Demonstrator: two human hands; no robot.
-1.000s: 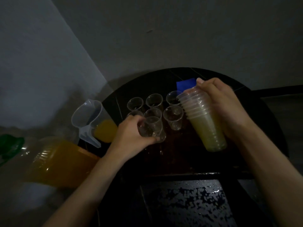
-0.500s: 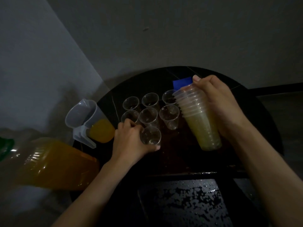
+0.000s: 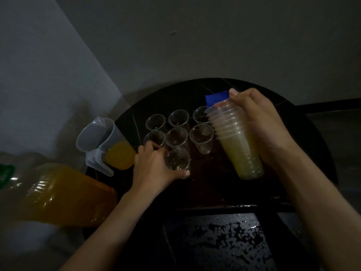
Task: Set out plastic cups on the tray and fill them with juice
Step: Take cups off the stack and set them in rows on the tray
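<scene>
My left hand [image 3: 154, 169] is wrapped around a clear plastic cup [image 3: 177, 160] standing upright on the dark round tray [image 3: 214, 184], just in front of several empty clear cups [image 3: 176, 136] set out in two rows. My right hand [image 3: 261, 126] grips a stack of nested plastic cups [image 3: 236, 141] held tilted above the tray's right side; the stack looks yellowish lower down. A clear pitcher [image 3: 105, 143] with orange juice at its bottom stands at the tray's left edge.
A large bottle of orange juice [image 3: 58, 196] with a green cap lies at the left. A blue object [image 3: 216, 97] sits behind the stack. A wet dark surface [image 3: 218, 241] is in front. Grey walls close in behind and to the left.
My left hand brought the single cup down and nearer, from tilted beside the rows to upright on the tray in front of them. The right hand with the stack stayed almost still.
</scene>
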